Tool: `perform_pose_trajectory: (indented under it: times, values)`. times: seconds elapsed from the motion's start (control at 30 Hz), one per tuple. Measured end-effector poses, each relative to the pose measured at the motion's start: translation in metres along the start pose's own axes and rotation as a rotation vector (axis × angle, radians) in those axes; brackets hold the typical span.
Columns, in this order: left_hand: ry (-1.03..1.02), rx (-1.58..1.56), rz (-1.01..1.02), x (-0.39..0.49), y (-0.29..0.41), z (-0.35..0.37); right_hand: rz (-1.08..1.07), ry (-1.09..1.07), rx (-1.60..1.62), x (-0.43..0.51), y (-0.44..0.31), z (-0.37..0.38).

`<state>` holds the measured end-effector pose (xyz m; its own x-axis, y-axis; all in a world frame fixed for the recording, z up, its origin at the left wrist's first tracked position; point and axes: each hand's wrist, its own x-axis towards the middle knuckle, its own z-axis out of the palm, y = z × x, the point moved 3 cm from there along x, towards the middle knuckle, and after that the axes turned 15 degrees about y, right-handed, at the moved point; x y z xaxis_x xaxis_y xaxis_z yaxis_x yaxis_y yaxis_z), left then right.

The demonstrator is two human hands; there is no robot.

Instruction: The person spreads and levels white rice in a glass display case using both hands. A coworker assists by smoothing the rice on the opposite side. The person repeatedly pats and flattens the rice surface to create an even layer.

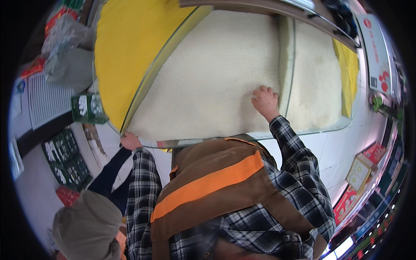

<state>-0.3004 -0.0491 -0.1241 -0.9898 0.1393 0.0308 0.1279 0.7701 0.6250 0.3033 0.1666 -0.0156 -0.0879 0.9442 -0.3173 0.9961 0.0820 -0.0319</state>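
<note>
Before me is a clear-walled bulk bin split by upright glass panels. Pale grain [201, 71], likely rice, fills its middle section, and a yellow grain or meal [133, 48] fills the left one. My left hand [130, 141] grips the bin's near rim where the left glass divider [152, 63] meets it. Over the pale grain, close to the right divider [289, 65], is my right hand [266, 100], its fingers loosely bent and somewhat apart. I see nothing held in it, though its palm side is hidden.
A person in a grey cap [86, 224] stands close at my left. Green crates [66, 159] with white-topped items sit on the floor, and another green crate [89, 109] is beside the bin. Grey plastic bags [70, 65] lie far left. A brown beam [269, 6] crosses the bin's far side.
</note>
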Motion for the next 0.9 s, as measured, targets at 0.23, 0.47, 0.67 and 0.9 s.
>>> perform_pose_trajectory:
  times: [0.23,0.47,0.67,0.9]
  values:
    - [0.096,0.073,0.055,-0.002,-0.005,-0.001,-0.229,0.395,0.624,0.046,-0.129,0.002]
    - [0.084,0.023,0.017,-0.015,0.015,-0.002,-0.623,0.039,0.349,-0.009,-0.246,0.028]
    - [0.052,-0.012,-0.033,-0.020,0.022,0.000,-0.780,0.029,0.125,-0.022,-0.211,0.014]
    - [0.198,0.106,0.086,-0.056,0.079,-0.025,-0.534,0.226,0.188,0.032,-0.195,-0.006]
